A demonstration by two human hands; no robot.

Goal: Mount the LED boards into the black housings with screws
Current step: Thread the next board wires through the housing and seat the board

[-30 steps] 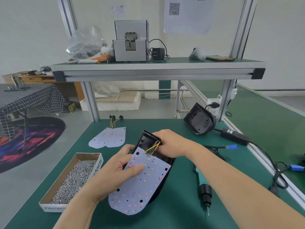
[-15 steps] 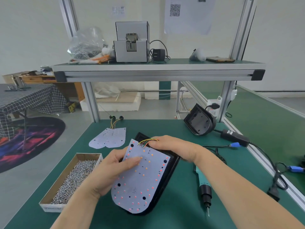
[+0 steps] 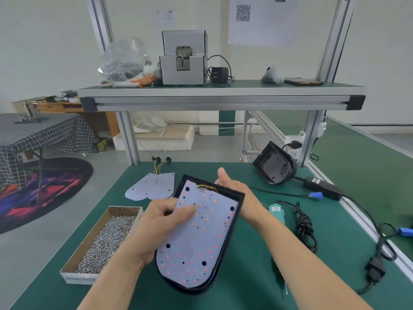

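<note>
A pale LED board (image 3: 201, 238) with red and orange dots and thin coloured wires at its top lies inside a black housing (image 3: 232, 222) in front of me. My left hand (image 3: 161, 222) grips the board's left edge, thumb pressed on its face. My right hand (image 3: 232, 186) holds the housing's far right corner, mostly hidden behind it, thumb sticking up. A second LED board (image 3: 152, 186) lies flat on the green mat behind. Another black housing (image 3: 274, 166) leans at the back right. A cardboard box of screws (image 3: 102, 238) stands at my left.
A teal electric screwdriver (image 3: 277, 211) lies to the right of the housing with its coiled black cord (image 3: 304, 224). A power adapter (image 3: 321, 186) and cables run along the right edge. An overhead shelf (image 3: 221, 90) carries a screw feeder and a bag.
The board has settled down into the housing. My right hand moved from the wires at the top to the housing's far right side. Board and housing now lie flatter.
</note>
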